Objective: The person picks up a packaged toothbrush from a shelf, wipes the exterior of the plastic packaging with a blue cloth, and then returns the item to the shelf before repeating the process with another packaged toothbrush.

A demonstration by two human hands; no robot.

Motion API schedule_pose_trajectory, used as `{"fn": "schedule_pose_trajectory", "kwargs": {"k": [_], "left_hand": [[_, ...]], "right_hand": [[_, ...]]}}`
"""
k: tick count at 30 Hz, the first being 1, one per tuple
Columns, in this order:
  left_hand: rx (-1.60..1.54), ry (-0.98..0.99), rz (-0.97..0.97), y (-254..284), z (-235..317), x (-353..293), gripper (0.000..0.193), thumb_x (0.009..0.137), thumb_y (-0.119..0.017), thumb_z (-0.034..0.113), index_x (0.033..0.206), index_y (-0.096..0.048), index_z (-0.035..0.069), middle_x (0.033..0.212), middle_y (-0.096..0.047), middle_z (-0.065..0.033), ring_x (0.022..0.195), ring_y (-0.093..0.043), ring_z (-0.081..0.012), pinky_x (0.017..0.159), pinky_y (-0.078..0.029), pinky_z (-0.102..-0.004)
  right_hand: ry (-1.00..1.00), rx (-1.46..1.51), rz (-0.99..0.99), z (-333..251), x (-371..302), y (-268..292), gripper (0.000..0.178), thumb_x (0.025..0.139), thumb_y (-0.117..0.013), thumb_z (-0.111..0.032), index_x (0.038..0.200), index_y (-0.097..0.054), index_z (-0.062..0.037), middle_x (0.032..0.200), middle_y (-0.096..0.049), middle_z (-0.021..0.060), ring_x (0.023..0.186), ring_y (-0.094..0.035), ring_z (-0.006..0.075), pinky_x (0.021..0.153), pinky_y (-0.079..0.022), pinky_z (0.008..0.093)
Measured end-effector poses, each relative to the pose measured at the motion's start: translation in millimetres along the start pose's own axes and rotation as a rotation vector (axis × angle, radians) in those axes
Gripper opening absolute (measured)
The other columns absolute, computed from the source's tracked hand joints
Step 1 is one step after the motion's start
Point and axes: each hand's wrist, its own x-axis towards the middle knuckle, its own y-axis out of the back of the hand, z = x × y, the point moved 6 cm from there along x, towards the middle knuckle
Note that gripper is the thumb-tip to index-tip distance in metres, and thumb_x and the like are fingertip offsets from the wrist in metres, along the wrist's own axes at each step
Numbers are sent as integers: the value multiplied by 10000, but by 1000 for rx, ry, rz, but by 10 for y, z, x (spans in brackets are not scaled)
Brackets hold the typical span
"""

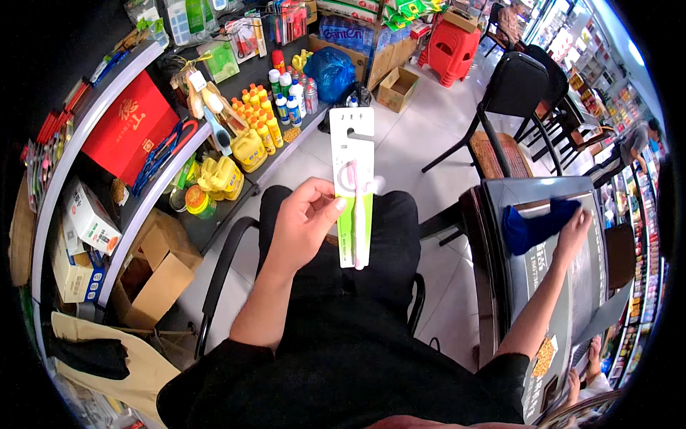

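Note:
My left hand pinches the side edge of a packaged toothbrush above my lap, thumb in front. The pack is long, white and green with a hang hole at the top, and the pink brush runs upright along it. Out to the right, my right hand is closed on a blue cloth, which lies bunched over the dark tabletop. Its fingertips are partly hidden against the cloth.
Shelves on the left hold yellow bottles, a red box and an open carton. A black chair stands beyond the table. A red stool is farther back. Another person's hands show at lower right.

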Motion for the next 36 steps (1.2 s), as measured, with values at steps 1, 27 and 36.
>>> {"fn": "schedule_pose_trajectory", "kwargs": {"k": [1,27,36], "left_hand": [[-18,-28,-6,-4,21,-120,83,860,-566,59,914,-542,2,763,-574,-4,688,-516,-33,620,-415,-183],[-101,-48,14,660,29,-278,93,849,-573,36,926,-538,-4,843,-564,-18,783,-529,-58,720,-422,-209],[-111,-58,6,712,-16,-332,90,856,-567,37,930,-542,-6,851,-576,-23,784,-537,-68,716,-428,-210]], "right_hand": [[-13,169,17,-285,-46,52,302,937,-465,-287,1039,-511,-6,938,-578,109,832,-541,192,736,-424,310],[-1054,2205,-1053,-3532,-2394,-1502,584,855,-337,-339,1290,-384,48,1304,-416,253,1193,-421,371,1035,-293,479],[-893,2027,-1038,-3276,-2489,-1461,633,842,-490,-469,1299,-409,-38,1305,-450,160,1194,-433,327,1022,-313,472]]}}
